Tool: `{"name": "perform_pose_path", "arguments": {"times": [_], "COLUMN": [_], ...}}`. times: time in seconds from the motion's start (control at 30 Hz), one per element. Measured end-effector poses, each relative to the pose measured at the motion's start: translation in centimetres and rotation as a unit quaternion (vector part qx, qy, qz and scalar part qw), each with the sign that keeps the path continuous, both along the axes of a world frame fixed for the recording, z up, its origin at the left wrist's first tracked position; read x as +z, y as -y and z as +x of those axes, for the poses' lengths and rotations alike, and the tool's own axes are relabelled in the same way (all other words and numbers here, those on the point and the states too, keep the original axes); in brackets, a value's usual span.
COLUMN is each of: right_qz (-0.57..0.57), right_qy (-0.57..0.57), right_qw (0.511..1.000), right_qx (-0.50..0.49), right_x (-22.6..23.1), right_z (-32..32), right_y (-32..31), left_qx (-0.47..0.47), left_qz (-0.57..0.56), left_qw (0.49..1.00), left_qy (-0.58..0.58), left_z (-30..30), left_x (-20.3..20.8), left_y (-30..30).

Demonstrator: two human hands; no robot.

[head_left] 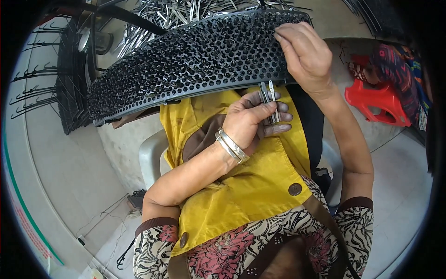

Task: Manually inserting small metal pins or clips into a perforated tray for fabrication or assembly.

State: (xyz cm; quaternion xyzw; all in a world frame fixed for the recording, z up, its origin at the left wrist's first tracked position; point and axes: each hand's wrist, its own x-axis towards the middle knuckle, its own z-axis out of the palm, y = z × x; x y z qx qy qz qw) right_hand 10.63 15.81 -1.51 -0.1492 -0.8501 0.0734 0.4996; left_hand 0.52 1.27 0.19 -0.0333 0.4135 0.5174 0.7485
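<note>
Basically, biggest item first: a long black perforated rack, a curved tray full of small holes, lies across the person's lap and tilts toward them, near edge low. That angle puts the holes face-up within reach of both hands. Many holes look already filled with dark pins; exact count can't be told.

Behind the rack, a heap of loose silvery metal strips sits at the far side, likely the supply, close enough to grab from.

Yellow apron covers the lap under the rack, presumably to protect clothing.

At left, a stack of similar black racks stands on edge, with wire hooks beside it. At right, a red plastic stool stands on the floor, well apart from the work.

Right hand rests on the rack's upper right part, fingers curled, tips pressed down at the holes; whether it pinches a piece, I can't tell.

Left hand sits just below the rack's near edge, fingers closed around a small bundle of thin metal strips, ends sticking up toward the rack. Held upright like that, they're a ready stock. Metal bangles sit on that wrist.
</note>
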Motion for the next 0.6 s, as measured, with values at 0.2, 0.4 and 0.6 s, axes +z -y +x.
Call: {"name": "perform_pose_path", "arguments": {"times": [0.2, 0.4, 0.6], "right_qz": [0.007, -0.009, -0.046], "right_qy": [0.072, 0.086, 0.153], "right_qw": [0.996, 0.996, 0.987], "right_qx": [0.046, -0.009, 0.018], "right_x": [2.0, 0.3, 2.9], "right_z": [-1.2, -0.3, -0.3], "right_y": [-0.1, 0.1, -0.3], "left_qx": [-0.021, -0.022, -0.012], "left_qz": [0.019, 0.019, 0.02], "left_qw": [1.0, 1.0, 1.0], "left_qy": [0.004, 0.0, -0.01], "left_z": [-0.4, -0.3, 0.0], "left_x": [-0.3, 0.0, 0.0], "left_y": [0.3, 0.2, 0.0]}}
